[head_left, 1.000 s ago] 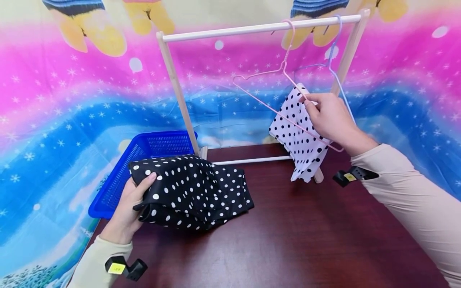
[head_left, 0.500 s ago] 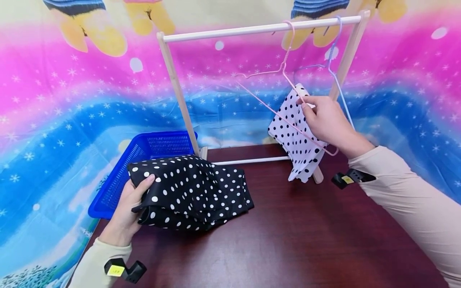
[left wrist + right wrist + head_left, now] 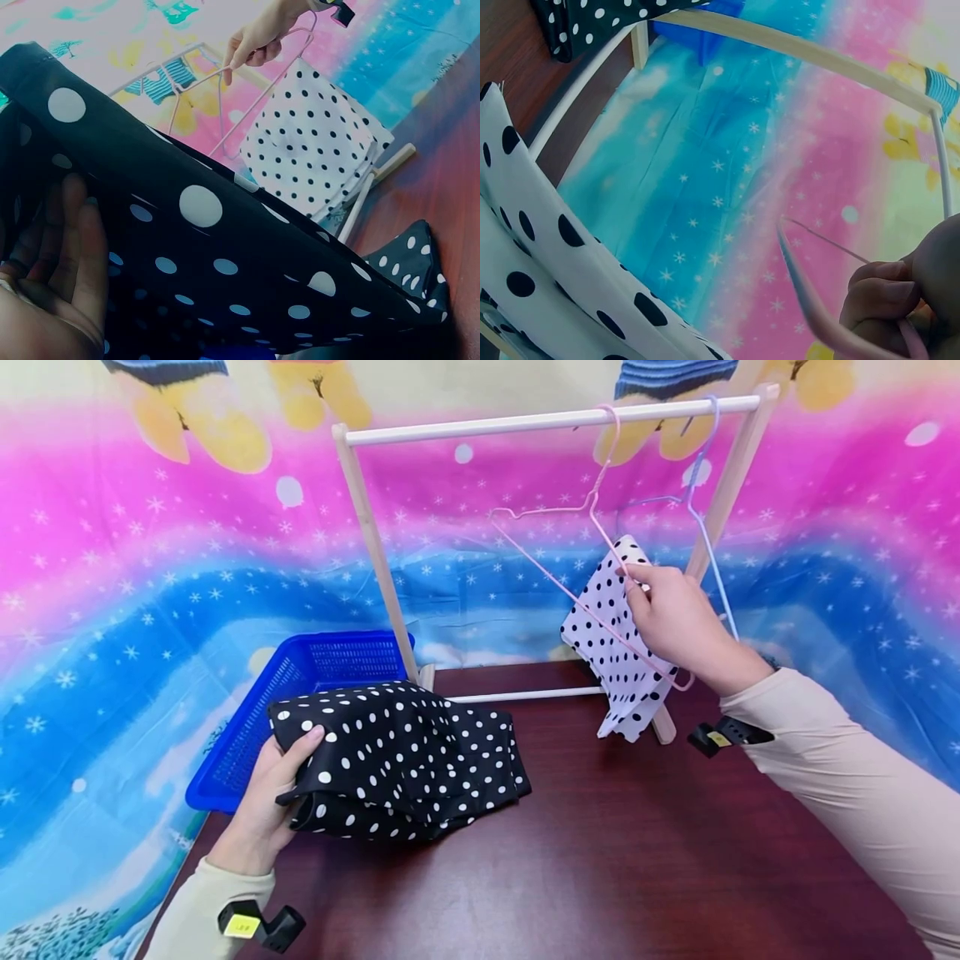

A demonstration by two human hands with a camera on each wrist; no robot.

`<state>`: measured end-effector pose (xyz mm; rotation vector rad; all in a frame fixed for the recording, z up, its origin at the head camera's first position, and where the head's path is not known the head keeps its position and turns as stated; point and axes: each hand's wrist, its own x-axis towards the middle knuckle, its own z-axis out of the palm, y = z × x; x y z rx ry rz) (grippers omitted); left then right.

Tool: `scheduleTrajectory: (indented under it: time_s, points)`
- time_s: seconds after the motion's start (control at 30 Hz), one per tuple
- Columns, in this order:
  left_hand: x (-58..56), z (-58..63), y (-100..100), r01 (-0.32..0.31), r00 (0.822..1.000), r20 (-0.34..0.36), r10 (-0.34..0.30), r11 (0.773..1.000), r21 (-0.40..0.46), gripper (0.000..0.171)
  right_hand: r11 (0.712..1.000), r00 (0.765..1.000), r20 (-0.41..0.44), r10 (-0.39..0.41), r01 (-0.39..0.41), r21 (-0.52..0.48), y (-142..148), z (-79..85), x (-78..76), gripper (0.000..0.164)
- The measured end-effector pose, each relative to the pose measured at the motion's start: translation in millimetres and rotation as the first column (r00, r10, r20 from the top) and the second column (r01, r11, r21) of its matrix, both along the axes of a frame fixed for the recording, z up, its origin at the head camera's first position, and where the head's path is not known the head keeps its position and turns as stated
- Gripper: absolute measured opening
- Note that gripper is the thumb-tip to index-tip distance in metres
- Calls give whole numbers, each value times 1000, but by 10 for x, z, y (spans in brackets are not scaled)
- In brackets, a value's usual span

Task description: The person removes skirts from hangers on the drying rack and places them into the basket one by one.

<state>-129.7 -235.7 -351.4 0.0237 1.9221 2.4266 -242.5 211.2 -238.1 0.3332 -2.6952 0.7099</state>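
- Pink wire hanger [image 3: 595, 498] is pinched by the raised right hand [image 3: 681, 617].
- Black polka-dot garment [image 3: 408, 756] is gripped at its left edge by the lower left hand [image 3: 264, 802].

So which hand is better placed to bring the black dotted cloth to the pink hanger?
Probably the left hand: it holds the black dotted cloth, while the right hand pinches the pink hanger.
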Motion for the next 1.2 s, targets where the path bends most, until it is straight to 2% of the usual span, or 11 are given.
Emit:
scheduleTrajectory:
  time_s: [0.33,0.63,1.2]
  points:
    - [3,-5,9,-6,1000,14,6,1000,-19,31,999,1000,-10,-16,16,40,-27,-20,-14,45]
    - [-22,56,41,-21,999,28,23,997,-80,32,999,1000,-12,-14,15,38,-18,-17,-22,44]
    - [-89,150,120,13,999,-40,-14,999,-38,30,999,1000,13,-28,27,24,-11,-36,-48,44]
